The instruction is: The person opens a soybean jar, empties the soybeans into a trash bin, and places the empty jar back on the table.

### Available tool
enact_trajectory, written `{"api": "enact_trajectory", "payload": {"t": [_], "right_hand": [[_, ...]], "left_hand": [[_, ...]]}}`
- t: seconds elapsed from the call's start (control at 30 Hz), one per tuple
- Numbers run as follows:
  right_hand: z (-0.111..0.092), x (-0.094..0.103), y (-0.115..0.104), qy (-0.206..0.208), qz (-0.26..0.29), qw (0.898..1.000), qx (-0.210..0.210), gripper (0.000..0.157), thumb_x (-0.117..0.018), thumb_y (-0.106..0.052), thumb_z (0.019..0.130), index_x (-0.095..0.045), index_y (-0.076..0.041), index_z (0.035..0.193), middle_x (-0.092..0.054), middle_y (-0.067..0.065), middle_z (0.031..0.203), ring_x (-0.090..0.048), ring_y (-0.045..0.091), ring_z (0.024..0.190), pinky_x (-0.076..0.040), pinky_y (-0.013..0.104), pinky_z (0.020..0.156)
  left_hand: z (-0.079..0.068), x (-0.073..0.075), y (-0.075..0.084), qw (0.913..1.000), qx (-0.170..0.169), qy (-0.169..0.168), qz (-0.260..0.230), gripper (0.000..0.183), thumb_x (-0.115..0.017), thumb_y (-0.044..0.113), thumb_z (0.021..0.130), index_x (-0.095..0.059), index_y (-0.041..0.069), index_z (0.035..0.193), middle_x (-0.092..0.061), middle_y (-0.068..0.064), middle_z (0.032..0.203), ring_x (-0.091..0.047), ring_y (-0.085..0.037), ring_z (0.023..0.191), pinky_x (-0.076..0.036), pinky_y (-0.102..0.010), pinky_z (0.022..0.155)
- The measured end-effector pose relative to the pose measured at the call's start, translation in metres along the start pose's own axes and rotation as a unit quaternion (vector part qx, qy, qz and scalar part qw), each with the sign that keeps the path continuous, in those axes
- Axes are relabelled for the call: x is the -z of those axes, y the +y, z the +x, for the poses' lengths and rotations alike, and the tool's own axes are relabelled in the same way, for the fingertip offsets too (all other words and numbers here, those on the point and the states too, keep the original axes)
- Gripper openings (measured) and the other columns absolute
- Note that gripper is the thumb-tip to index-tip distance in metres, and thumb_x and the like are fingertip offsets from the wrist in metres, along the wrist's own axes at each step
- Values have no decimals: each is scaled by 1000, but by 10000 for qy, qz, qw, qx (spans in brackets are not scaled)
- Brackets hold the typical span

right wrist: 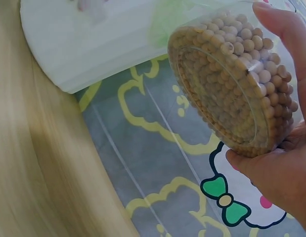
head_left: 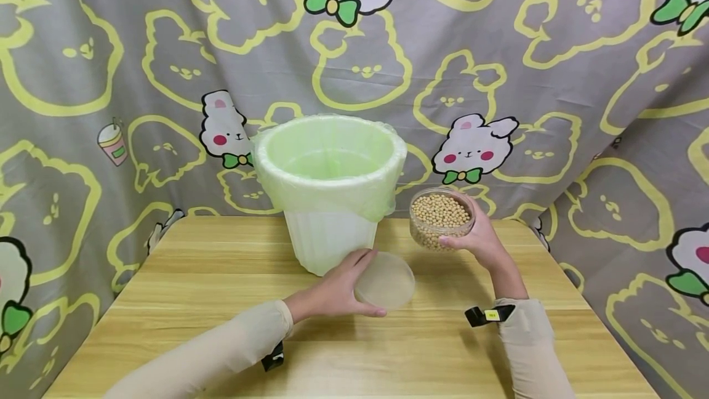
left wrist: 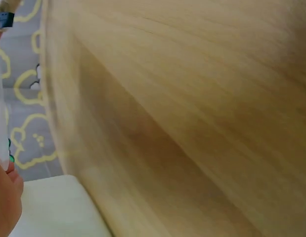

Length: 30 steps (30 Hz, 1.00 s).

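"One bin (head_left: 327, 233) inside the bench's (head_left: 183, 294) far edge. Room?"

"Bench between one lid (head_left: 390, 279) and one bean jar (head_left: 423, 234). Left hand (head_left: 342, 285), half-spread, grips the lid by the bin; right hand (head_left: 483, 239) curls round the raised jar, right of the bin."

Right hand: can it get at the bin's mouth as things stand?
Probably yes. The right hand holds the jar just right of the bin, nothing visible stands between them, and the mouth is uncovered. The rim looks higher, so it likely must lift first.

The jar (head_left: 424, 236) looks like glossy plastic, the table (head_left: 399, 350) smooth wood.
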State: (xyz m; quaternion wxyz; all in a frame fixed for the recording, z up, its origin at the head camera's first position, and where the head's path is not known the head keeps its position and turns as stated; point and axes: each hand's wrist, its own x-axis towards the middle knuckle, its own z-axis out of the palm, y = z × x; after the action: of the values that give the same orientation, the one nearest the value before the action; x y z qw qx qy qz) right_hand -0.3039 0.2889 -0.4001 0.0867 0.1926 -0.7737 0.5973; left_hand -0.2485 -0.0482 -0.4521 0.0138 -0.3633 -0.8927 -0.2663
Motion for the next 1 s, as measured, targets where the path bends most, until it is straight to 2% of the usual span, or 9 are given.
{"api": "enact_trajectory", "payload": {"t": [0.17, 0.43, 0.6, 0.83, 1.0], "right_hand": [[0, -2, 2, -34, 88, 9999, -57, 97, -84, 8, 72, -37, -9, 155, -40, 13, 150, -49, 12, 124, -51, 15, 94], [2, -5, -2, -70, 83, 9999, -90, 97, -84, 7, 71, -37, -10, 154, -42, 11, 146, -50, 12, 122, -52, 16, 93], [5, -7, -1, -64, -35, 10000, -28, 96, -85, 6, 71, -39, -10, 154, -42, 13, 148, -49, 12, 124, -49, 14, 96], [9, -13, -1, -96, -126, 9998, -72, 96, -85, 3, 72, -38, -10, 154, -40, 17, 151, -47, 14, 126, -48, 14, 97], [11, -16, -4, -102, -135, 9998, -103, 97, -86, 3, 71, -38, -12, 154, -39, 15, 152, -47, 14, 127, -47, 14, 97]], "left_hand": [[0, -9, -7, 9981, 76, -578, 208, 127, -73, 73, 77, -9, 9, 165, -22, -16, 167, -26, -27, 155, -34, -43, 122], [0, -17, -18, 9919, -71, -1121, 595, 126, -66, 78, 80, -8, 4, 164, -19, -19, 168, -22, -29, 156, -31, -42, 124], [-1, -19, -23, 9874, -53, -1471, 583, 124, -64, 78, 81, -7, 4, 164, -16, -16, 169, -19, -27, 157, -30, -41, 124], [-2, -20, -26, 9829, 71, -1766, 524, 123, -64, 76, 83, -5, 6, 164, -10, -16, 171, -15, -30, 159, -28, -44, 125], [-2, -23, -29, 9810, 158, -1885, 423, 122, -65, 75, 83, -5, 7, 165, -9, -15, 171, -13, -30, 159, -26, -46, 126]]}}
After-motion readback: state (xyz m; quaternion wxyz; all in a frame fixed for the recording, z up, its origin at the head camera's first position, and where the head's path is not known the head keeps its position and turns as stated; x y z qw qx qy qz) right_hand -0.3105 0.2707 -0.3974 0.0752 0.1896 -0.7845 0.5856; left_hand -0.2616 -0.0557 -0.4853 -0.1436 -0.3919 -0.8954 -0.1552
